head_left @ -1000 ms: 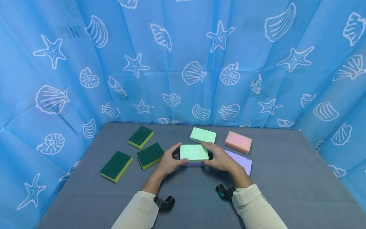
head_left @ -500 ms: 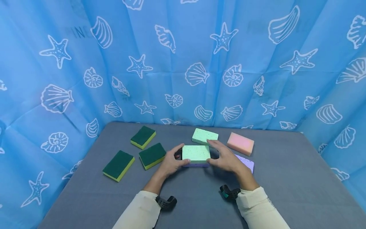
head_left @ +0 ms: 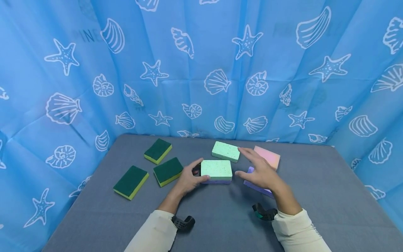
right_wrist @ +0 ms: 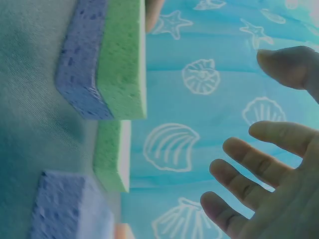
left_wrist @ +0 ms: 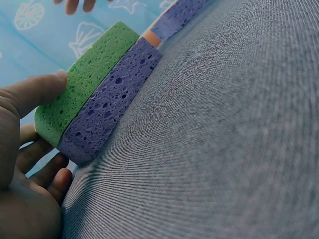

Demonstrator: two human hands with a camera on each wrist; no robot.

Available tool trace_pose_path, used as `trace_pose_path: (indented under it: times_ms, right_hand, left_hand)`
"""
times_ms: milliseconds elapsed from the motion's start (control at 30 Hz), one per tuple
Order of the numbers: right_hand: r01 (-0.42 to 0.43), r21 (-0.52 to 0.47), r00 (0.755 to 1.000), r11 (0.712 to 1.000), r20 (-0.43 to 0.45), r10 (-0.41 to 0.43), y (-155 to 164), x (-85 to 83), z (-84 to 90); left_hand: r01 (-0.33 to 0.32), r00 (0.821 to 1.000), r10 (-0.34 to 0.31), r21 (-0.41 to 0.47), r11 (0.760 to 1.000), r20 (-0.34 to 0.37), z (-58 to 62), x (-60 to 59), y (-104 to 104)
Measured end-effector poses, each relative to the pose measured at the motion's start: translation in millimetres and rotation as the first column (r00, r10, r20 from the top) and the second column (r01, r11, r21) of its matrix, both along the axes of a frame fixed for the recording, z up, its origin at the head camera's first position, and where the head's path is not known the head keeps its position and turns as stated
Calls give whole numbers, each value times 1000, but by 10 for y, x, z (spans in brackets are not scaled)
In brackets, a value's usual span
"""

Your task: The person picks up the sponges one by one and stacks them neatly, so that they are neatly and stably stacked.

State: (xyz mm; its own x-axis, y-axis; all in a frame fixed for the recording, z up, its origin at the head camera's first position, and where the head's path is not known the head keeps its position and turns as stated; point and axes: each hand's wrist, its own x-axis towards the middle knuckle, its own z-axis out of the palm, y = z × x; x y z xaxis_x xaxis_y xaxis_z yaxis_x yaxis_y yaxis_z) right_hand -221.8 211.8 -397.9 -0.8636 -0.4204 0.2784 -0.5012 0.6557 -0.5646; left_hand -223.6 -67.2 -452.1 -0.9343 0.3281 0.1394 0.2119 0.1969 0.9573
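A light green sponge (head_left: 216, 169) lies squarely on top of a purple sponge (left_wrist: 110, 102), the pair stacked on the grey table. My left hand (head_left: 188, 178) grips the left end of the green sponge, thumb on its near side and fingers round the back. Off the stack's right end, my right hand (head_left: 262, 171) is held above the table, fingers spread and holding nothing. Under it lies a second purple sponge (head_left: 256, 189), partly hidden by the hand. Behind the stack rests another green sponge (head_left: 225, 151).
A pink sponge (head_left: 270, 158) lies at the back right, partly covered by the right hand. On the left are several dark green and yellow scrub sponges (head_left: 130, 180). A blue shell-print curtain (head_left: 189, 87) hangs along the table's far edge (head_left: 182, 137).
My right hand has let go of the stacked green sponge and moved right, over the second purple sponge. The left hand keeps its grip, and the stack stays in place.
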Motion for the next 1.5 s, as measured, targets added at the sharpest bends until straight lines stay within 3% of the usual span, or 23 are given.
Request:
trace_pose_path:
  times_ms: [200,433,800,1133,1500]
  right_hand:
    - [13,-43,1000,999,6,-13,100,91,120]
    - [59,-33,997,998,-49,-60,223,225,233]
    - [122,-49,987,991,-98,-126,459,362,183]
    - [194,-8,980,981,-39,-194,665,418,57]
    - [253,60,961,966,97,-258,832,436,-95]
  left_hand:
    - [-5,1000,5,-1,1000,6,-6,-7,-1]
    - [-1,1000,1,-8,1000,9,-33,-15,-2]
    - [0,1000,0,4,1000,1,-40,-10,6]
    - [0,1000,0,4,1000,0,-21,3,0]
    - [2,1000,-2,11,1000,5,-42,-19,-4]
